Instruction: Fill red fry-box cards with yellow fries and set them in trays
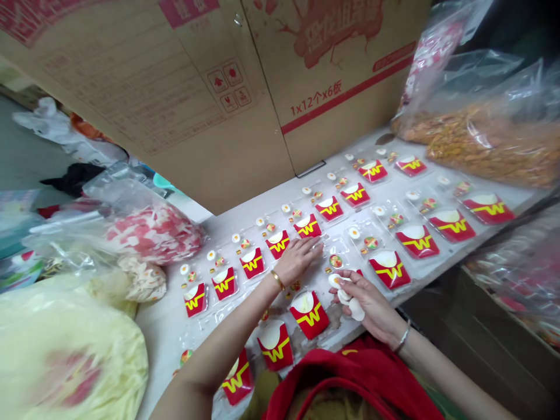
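My right hand (371, 306) is closed on several small toy fried eggs (357, 310), white discs fanned between thumb and fingers, one showing a yellow yolk. It hovers over the near row of clear plastic trays, by the table's front edge. My left hand (300, 261) reaches across the middle of the trays, palm down with fingers stretched out; whatever lies beneath it is hidden. Each visible tray has a red fries-box piece (389, 269) with a yellow zigzag. Beside these sit tiny food pieces, such as a round pizza-like piece (371, 242). Many far-row trays also have an egg (236, 238).
Large cardboard cartons (245, 140) stand along the back of the white table (160, 332). A clear bag of orange-brown pieces (490, 140) is at right, a bag of red-and-white pieces (151, 236) at left. A yellowish bag (118, 356) fills the lower left.
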A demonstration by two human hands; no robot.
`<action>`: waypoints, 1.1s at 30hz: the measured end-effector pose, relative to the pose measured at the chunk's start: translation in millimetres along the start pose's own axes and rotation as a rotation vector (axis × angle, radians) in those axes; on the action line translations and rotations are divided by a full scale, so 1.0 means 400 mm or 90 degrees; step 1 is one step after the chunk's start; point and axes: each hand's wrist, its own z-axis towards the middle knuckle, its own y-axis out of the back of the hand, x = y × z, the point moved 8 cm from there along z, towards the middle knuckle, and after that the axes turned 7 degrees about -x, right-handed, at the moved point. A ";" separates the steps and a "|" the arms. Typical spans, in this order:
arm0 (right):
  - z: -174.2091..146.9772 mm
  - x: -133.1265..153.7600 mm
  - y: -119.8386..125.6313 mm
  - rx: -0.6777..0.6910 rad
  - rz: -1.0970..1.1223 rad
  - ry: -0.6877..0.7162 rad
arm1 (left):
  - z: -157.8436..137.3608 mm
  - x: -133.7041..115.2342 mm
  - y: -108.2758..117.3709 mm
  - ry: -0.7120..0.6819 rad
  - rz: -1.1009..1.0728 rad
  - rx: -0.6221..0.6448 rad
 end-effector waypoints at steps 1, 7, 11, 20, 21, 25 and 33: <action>0.002 -0.002 -0.001 -0.001 0.000 0.002 | -0.004 -0.002 0.002 0.024 0.004 -0.006; 0.003 -0.008 -0.016 -0.009 -0.015 0.010 | -0.015 -0.033 0.026 0.051 -0.059 -0.007; -0.006 -0.005 -0.041 0.004 -0.033 0.035 | -0.053 -0.045 0.074 0.201 -0.310 -0.068; -0.034 -0.074 -0.129 0.086 -0.045 -0.065 | -0.241 -0.004 0.067 0.563 -0.772 -0.185; -0.037 -0.079 -0.135 0.088 -0.046 -0.076 | -0.256 0.023 0.078 0.569 -0.741 -0.188; -0.045 -0.085 -0.148 0.100 -0.078 -0.074 | -0.292 0.112 0.093 0.576 -0.524 -0.100; -0.036 -0.097 -0.156 0.116 -0.080 -0.053 | -0.254 0.138 0.071 0.486 -0.227 0.000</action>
